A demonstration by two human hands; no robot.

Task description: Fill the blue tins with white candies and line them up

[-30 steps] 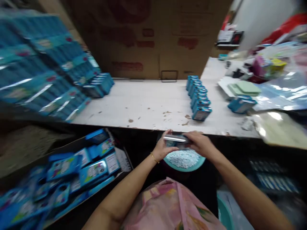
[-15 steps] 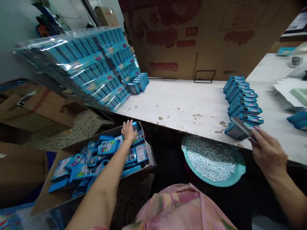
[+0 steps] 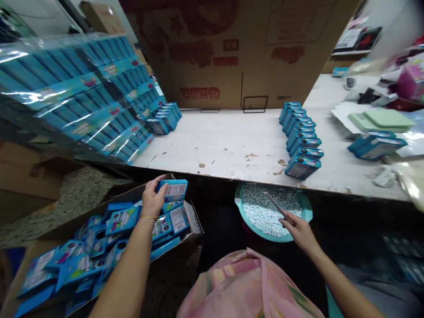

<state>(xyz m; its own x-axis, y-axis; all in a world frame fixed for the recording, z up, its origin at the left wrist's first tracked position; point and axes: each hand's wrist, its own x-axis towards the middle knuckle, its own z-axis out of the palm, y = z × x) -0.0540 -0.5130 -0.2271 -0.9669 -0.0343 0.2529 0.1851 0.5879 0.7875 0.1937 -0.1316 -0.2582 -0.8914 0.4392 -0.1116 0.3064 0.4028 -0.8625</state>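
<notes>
My left hand (image 3: 153, 198) is closed on a small blue box (image 3: 176, 188), lifted over the near right end of an open cardboard carton (image 3: 49, 240). Many loose blue boxes (image 3: 122, 219) lie jumbled in that carton. My right hand (image 3: 297, 227) grips a thin, flat grey metal tool (image 3: 273, 202), seen nearly edge-on, so its exact kind is unclear. The tool's tip is above a turquoise basin (image 3: 237, 198) full of small white and pale blue pellets (image 3: 265, 216). On the white table (image 3: 218, 141), a row of upright blue boxes (image 3: 303, 165) stands beyond the basin.
Plastic-wrapped stacks of blue boxes (image 3: 82, 97) rise at the left, with a short row of boxes (image 3: 164, 119) beside them. A large cardboard panel (image 3: 212, 53) closes off the back. Green pads (image 3: 380, 120) and two blue boxes (image 3: 379, 148) lie at the right.
My left hand has picked up a blue box from the carton. My right hand moved with the tool from the box row down and left to over the basin. The view turned right.
</notes>
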